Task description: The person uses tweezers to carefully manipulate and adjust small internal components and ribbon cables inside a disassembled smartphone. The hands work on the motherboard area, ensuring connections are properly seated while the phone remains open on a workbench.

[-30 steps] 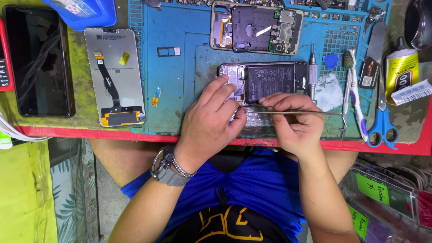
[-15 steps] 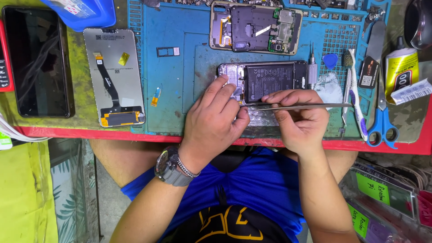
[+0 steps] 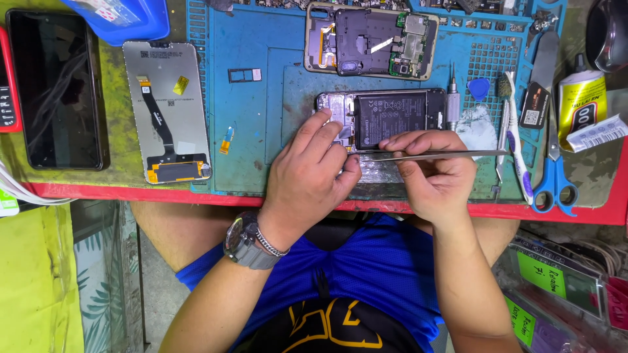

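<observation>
At the near edge of the blue work mat (image 3: 261, 131), just ahead of both hands, an opened phone (image 3: 383, 117) lies with its back off and its long axis running left to right across the desk (image 3: 602, 202). To its left on the mat rest a loose display panel (image 3: 167, 111) and, further out, a dark phone (image 3: 55, 88). The left hand (image 3: 314, 176) comes in from the left with its fingers curled and pressing on the opened phone's left end, pinning it down. The right hand (image 3: 432, 173) sits just right of it, pinched shut on a pair of tweezers (image 3: 435, 155) that lie almost parallel to the phone's long side, tips pointing left toward the left hand's thumb. The two hands nearly touch at the phone's near edge; the left one is closer to the exposed parts. Beyond it sits another stripped phone frame (image 3: 369, 39); at the right lie blue-handled scissors (image 3: 553, 176).
</observation>
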